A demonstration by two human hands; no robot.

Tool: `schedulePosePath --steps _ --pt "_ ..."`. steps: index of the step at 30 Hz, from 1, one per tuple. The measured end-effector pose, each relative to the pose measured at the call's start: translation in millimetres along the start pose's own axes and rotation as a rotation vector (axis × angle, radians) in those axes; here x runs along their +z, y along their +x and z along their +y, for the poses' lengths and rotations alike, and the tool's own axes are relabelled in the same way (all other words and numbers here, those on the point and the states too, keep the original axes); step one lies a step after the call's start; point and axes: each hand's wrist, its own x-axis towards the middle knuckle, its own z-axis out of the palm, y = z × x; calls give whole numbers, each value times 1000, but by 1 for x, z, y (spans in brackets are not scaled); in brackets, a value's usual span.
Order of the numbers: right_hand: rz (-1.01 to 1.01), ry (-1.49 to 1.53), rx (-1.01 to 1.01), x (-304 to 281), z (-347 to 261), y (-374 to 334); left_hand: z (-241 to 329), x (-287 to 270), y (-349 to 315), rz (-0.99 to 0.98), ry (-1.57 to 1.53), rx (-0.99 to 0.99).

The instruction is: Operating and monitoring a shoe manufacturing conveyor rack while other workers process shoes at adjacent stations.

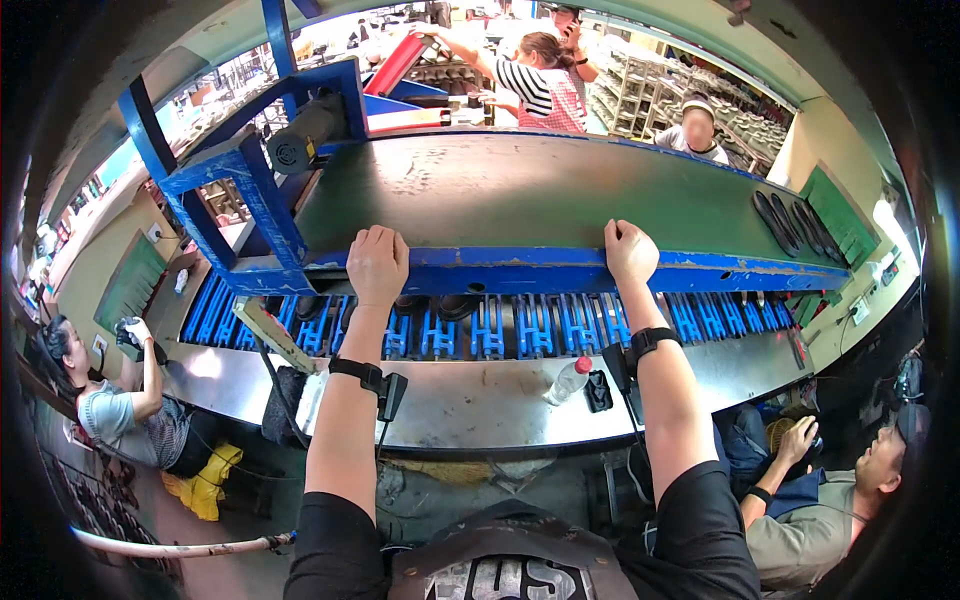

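Observation:
Both my arms reach forward to the blue front rail of a raised conveyor with a green belt. My left hand is closed in a fist at the rail's left part, knuckles up. Farther right along the same rail, my right hand is likewise closed in a fist. No object shows in either fist; the undersides of the fingers are hidden. Each wrist wears a black strap with a small device. Two pairs of black shoe parts lie at the belt's right end.
Below the belt runs a row of blue rack bars, with dark shoes between some. A bottle with a red cap lies on the metal ledge beside a black item. A motor sits far left. Several people are nearby.

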Motion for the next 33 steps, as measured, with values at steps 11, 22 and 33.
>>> schedulePosePath --steps 11,22,33 --pt "-48 -48 26 -5 2 6 8 2 2 -9 11 -13" --pt "109 33 -24 -2 18 11 5 15 -1 -66 40 36" --pt "134 26 -7 11 17 3 -13 18 -13 -142 112 88"
